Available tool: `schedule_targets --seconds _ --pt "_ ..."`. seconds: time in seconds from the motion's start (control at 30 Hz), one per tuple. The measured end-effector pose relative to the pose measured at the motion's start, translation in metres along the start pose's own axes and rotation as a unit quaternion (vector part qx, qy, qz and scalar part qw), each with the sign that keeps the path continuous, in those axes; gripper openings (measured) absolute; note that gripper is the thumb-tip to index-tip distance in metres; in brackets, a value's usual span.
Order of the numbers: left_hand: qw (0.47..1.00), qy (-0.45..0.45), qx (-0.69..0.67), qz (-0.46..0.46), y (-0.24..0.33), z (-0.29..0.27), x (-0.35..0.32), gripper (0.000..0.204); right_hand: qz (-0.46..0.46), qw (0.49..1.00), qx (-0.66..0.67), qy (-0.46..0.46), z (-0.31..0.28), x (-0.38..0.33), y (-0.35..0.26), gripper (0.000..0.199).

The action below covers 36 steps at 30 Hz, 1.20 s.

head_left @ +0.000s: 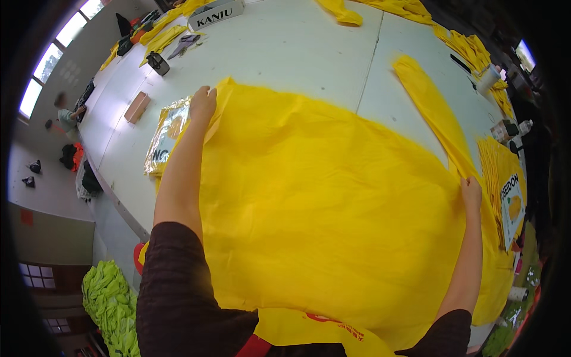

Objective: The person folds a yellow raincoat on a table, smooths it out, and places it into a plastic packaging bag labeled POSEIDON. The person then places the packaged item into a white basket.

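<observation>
A large yellow raincoat [327, 208] lies spread over the white table in front of me, reaching down to my body. Its long sleeve [428, 101] stretches away at the far right. My left hand [203, 106] is closed on the coat's far left edge, beside a glossy clear-wrapped package [171, 134]. Over on the right, my right hand [471, 191] pinches the side of the coat, close to where the sleeve joins. A stack of folded yellow pieces with a printed card [513, 202] sits just beyond that hand. The coat's folds partly hide the fingertips.
On the white table [297, 44] stand a brownish block [137, 107], a dark jug [157, 63] and a white lettered box [216, 15]. More yellow fabric [473, 53] lines the far right. Lime-green fabric [110, 303] is heaped at lower left. Another person [66, 116] is at far left.
</observation>
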<state>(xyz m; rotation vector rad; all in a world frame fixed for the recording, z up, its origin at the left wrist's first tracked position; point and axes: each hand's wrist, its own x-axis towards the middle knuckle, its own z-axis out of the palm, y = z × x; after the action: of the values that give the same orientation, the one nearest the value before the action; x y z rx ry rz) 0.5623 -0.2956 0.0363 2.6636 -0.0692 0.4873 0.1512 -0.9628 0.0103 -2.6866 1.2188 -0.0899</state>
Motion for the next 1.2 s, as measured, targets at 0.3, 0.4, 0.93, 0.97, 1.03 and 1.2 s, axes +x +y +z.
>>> schedule_targets --seconds 0.3,0.4,0.93,0.97,1.03,1.2 --pt "0.977 -0.149 0.111 -0.103 -0.002 0.095 0.103 0.069 -0.017 0.968 -0.175 -0.179 0.041 0.072 0.043 0.058" --pt "0.967 -0.215 0.078 -0.112 -0.029 0.088 0.118 0.07 0.047 0.96 -0.121 -0.246 0.035 0.063 0.006 0.056" --pt "0.862 0.001 -0.469 -0.193 -0.016 -0.182 0.15 0.027 0.187 0.822 0.523 0.124 -0.071 0.055 0.104 0.021" --pt "0.842 -0.047 -0.5 -0.194 -0.008 -0.186 0.163 0.025 0.178 0.774 0.588 0.155 -0.076 0.059 0.095 0.019" --pt "0.873 -0.106 -0.45 -0.154 0.0 -0.188 0.192 0.019 0.206 0.714 0.646 0.174 -0.077 0.063 0.078 0.014" --pt "0.929 0.111 -0.22 -0.276 0.0 -0.087 0.248 0.082 0.167 0.663 0.729 0.019 0.001 0.081 0.041 0.023"
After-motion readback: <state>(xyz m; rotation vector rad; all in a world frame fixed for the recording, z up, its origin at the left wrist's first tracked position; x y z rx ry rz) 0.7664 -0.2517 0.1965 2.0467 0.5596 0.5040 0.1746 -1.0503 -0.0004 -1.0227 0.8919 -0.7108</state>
